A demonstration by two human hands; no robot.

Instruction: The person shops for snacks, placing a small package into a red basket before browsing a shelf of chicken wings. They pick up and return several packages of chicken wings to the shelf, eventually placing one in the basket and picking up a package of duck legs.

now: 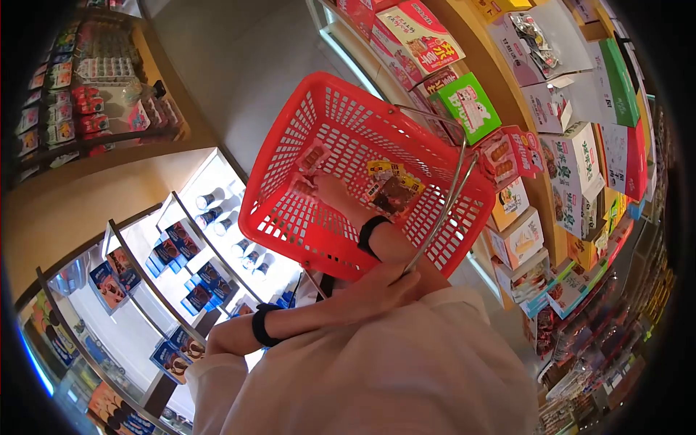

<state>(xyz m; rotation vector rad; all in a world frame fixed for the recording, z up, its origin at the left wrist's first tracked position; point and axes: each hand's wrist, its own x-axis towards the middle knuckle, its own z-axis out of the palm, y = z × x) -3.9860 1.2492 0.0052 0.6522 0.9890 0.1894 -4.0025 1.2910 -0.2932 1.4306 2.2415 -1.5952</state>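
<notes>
A red plastic shopping basket (290, 246) with a metal handle (451, 210) hangs in front of me. My left hand (384, 291) is closed round that handle near the basket's near side, its fingers partly out of sight. Down inside the basket, my right hand (333, 191) grips a small pink snack packet (303, 186) close to the left wall. A second pink packet (314, 155) lies just beyond it. Yellow and brown snack packets (395, 192) rest on the basket floor, to the right of my right hand.
Shelves of boxed snacks (576, 177) line the right side, with a green box (467, 107) close to the basket. On the left is a lit display rack (145, 312) of blue packs. A wooden-edged shelf (163, 80) holds candy at upper left. Grey floor (254, 65) lies between.
</notes>
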